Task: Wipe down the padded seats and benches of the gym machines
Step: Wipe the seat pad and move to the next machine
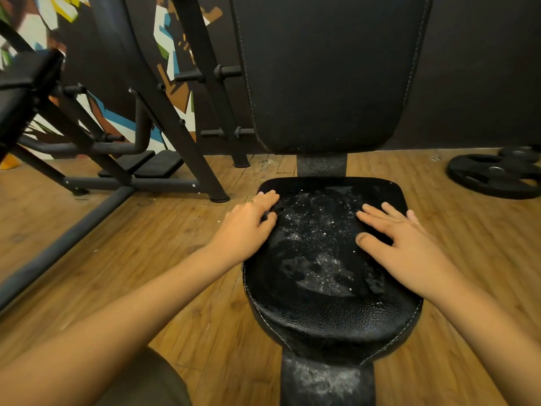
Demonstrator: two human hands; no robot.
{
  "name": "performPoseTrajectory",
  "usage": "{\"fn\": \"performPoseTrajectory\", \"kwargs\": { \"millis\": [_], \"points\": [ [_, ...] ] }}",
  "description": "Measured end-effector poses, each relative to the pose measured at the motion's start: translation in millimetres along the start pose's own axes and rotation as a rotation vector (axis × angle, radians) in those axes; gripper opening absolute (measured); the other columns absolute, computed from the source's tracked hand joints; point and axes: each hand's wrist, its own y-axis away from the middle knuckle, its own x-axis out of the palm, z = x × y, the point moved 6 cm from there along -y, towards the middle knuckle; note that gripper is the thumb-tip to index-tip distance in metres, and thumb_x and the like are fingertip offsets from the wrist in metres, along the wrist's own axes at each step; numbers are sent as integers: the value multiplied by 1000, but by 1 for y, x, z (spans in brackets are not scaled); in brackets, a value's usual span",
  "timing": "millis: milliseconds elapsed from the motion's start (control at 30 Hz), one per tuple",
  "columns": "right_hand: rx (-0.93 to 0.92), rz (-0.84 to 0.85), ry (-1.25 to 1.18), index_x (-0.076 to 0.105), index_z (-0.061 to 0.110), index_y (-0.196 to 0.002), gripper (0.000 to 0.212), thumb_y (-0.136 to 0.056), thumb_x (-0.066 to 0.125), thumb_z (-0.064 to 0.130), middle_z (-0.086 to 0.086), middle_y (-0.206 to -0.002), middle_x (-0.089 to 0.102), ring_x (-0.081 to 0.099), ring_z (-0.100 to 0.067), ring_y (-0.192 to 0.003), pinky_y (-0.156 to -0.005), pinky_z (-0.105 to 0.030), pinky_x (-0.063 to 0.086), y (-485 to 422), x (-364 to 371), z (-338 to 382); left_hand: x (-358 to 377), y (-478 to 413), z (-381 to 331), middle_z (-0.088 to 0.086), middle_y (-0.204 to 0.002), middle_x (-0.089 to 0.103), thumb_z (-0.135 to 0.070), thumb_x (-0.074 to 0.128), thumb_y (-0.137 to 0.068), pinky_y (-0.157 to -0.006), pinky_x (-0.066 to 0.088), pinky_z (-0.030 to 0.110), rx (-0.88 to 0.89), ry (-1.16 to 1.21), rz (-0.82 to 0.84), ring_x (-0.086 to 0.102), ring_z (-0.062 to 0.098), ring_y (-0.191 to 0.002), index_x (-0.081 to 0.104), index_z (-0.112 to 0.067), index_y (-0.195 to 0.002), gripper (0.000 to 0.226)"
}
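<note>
Seat (pixel 336 315): black padded cushion, centre of view, mounted on a dusty black post (pixel 326 382); white stitching runs along its front edge; the upper surface carries grey-white speckled patches (pixel 317 230) across the middle and rear

Backrest (pixel 328 68): black padded panel, upright behind the seat, separated from it by a short gap

Right hand (pixel 409 247): lies palm-down on the right half of the seat; fingers (pixel 377 213) straight and spread, touching the cushion, gripping nothing

Left hand (pixel 248 224): rests at the left rear edge of the seat; fingers (pixel 268 197) bent, thumb set below them – a dark shape sits between thumb and fingers; whether this is a cloth or the cushion edge cannot be told, so the grip there cannot be stated

Surroundings: wooden plank floor (pixel 175 259); a black machine frame (pixel 181 112) to the left, well apart from the seat; black weight plates (pixel 491 177) flat on the floor at far right; a painted wall (pixel 167 39) behind the frame – white, blue, green and brown shapes
</note>
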Motion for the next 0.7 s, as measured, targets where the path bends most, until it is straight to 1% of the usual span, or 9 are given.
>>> {"fn": "performPoseTrajectory", "kwargs": {
  "millis": [67, 133, 233, 333, 400, 467, 500, 600, 700],
  "points": [
    [-4, -2, 0, 43, 34, -148, 52, -97, 50, 46, 21, -157, 28, 8, -2, -150, -119, -27, -8, -1, 0, -1, 2, -10, 0, -8, -156, 37, -22, 48, -103, -119, 25, 36, -24, 42, -23, 27, 11, -147, 43, -21, -149, 47],
    [-3, -1, -4, 44, 34, -147, 52, -97, 51, 45, 20, -157, 29, 9, -2, -150, -119, -27, -8, 0, 0, 1, 4, -29, 2, -5, -154, 42, -23, 50, -103, -119, 24, 36, -54, 59, -46, 31, 14, -146, 48, -20, -146, 44],
    [4, 3, -8, 44, 34, -147, 52, -97, 51, 44, 20, -156, 30, 10, -2, -150, -120, -28, -7, 0, -1, 2, 3, -51, 4, -4, -145, 54, -29, 55, -100, -116, 30, 38, -101, 79, -91, 42, 17, -140, 59, -20, -137, 38],
    [6, 7, -12, 45, 34, -147, 51, -97, 52, 44, 20, -156, 30, 10, -2, -149, -119, -28, -7, 0, -2, 3, 0, -48, 3, -5, -137, 61, -30, 61, -97, -117, 33, 40, -108, 133, -133, 44, 14, -138, 66, -20, -128, 33],
    [7, 10, -15, 45, 34, -147, 51, -97, 51, 44, 20, -156, 30, 10, -1, -149, -119, -27, -7, 1, -2, 3, -3, -35, 2, -6, -133, 63, -25, 63, -96, -117, 29, 36, -108, 177, -146, 45, 11, -136, 69, -21, -124, 29],
    [7, 8, -17, 44, 34, -147, 51, -97, 52, 44, 20, -156, 30, 10, -1, -149, -119, -27, -7, 1, -2, 3, -4, -19, 2, -9, -130, 65, -20, 62, -95, -115, 22, 26, -117, 199, -152, 46, 7, -135, 71, -23, -121, 27],
    [6, 7, -17, 44, 34, -147, 51, -97, 52, 44, 20, -156, 30, 9, -1, -149, -119, -27, -7, 1, -2, 3, -4, -9, 2, -10, -130, 65, -17, 61, -95, -114, 22, 24, -116, 205, -158, 45, 6, -135, 71, -24, -121, 28],
    [9, 4, -18, 45, 34, -147, 52, -97, 52, 45, 20, -156, 30, 9, -1, -149, -119, -27, -7, 1, -2, 2, -5, 13, -1, -11, -131, 64, -14, 59, -95, -115, 26, 26, -96, 219, -176, 44, 3, -135, 69, -25, -124, 32],
    [10, 4, -18, 45, 34, -146, 51, -97, 52, 45, 21, -156, 30, 10, -1, -149, -120, -28, -7, 0, -1, 1, -5, 6, -3, -9, -134, 62, -14, 57, -97, -117, 27, 29, -99, 195, -176, 44, 4, -136, 66, -22, -129, 34]
  ]
}}
